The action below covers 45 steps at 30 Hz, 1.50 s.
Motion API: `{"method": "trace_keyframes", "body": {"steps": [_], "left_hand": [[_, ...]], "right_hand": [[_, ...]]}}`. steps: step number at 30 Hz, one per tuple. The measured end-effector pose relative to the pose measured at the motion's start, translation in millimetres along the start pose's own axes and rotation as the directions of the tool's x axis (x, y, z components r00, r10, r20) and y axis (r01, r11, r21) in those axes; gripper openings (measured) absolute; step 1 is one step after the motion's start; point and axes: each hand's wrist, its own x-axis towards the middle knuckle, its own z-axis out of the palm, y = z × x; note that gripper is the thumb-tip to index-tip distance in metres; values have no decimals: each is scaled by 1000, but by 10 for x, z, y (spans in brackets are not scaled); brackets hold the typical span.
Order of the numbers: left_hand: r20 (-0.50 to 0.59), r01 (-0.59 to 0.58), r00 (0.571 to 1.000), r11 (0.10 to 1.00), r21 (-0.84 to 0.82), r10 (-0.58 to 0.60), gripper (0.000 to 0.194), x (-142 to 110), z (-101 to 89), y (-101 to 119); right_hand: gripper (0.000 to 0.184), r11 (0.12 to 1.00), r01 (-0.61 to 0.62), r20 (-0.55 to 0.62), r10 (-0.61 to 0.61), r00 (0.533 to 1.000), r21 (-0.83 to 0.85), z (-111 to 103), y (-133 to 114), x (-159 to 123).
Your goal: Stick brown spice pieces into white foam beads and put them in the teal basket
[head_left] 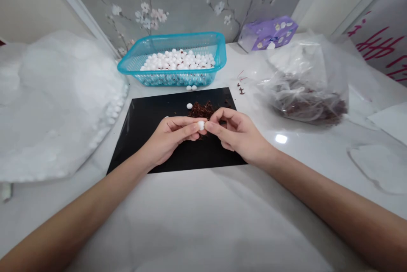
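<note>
Left hand (171, 135) pinches one small white ball (201, 125) between thumb and fingers, grip closed on it; ball sits up above the black mat (133, 140), roughly centre of view. Right hand (241, 136) comes in from the other side, thumb tip touching or right beside the same ball, fingers curled; cannot tell whether its fingertips pinch anything. Pile of dark brown bits (202, 110) on the mat just behind the hands, one loose ball (189, 106) beside it, another partly hidden behind the left hand. Two more balls (191, 88) on the white table (190, 212) between mat and blue basket (220, 62); basket holds a heap of white balls (178, 59) with some brown showing among them. Few brown scraps (241, 90) on the table right of the mat. Clear plastic bag (305, 87) with dark brown stuff inside, right side. Large white bag (57, 102) at left, small balls showing along its edge. Writing: bold red handwritten strokes (375, 47) on a pale surface far right, cut off by the frame, can't read. Purple box (275, 34) at back carries pale round spots; any print too blurred to read. Grey panel (187, 4) behind, blossom branches.
</note>
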Motion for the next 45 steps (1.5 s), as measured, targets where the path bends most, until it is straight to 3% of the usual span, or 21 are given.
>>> {"method": "trace_keyframes", "body": {"steps": [2, 5, 9, 11, 15, 22, 30, 39, 45], "left_hand": [[-36, 3, 999, 1000, -29, -4, 15, 8, 21, -4], [-49, 13, 999, 999, -49, -16, 15, 16, 44, -6], [-45, 6, 999, 998, -58, -8, 22, 26, 48, -4], [-44, 5, 999, 998, -57, -8, 23, 29, 46, -7], [-51, 8, 999, 1000, -23, -9, 24, 26, 45, -20], [-12, -4, 1000, 998, 59, 5, 21, 11, 41, 0], [26, -28, 999, 996, 80, 26, 23, 12, 44, 11], [-2, -39, 999, 988, 151, 39, 28, 1, 41, 1], [16, -40, 999, 986, 160, 38, 27, -1, 14, -14]], "right_hand": [[27, 990, 98, -111, -109, 988, -98, 49, 10, -28], [15, 924, 220, -204, -291, 935, -313, 100, 27, -82], [6, 708, 370, -140, -549, 824, -602, 107, 54, -134], [6, 615, 400, -94, -614, 784, -679, 99, 72, -138], [9, 537, 404, -57, -649, 759, -741, 84, 106, -126], [10, 514, 387, -55, -652, 757, -766, 67, 102, -121], [4, 371, 488, 73, -733, 676, -790, 65, 94, -122], [9, 270, 487, 107, -780, 616, -831, 92, 110, -124], [13, 284, 530, 165, -744, 648, -799, 72, 76, -115]]}}
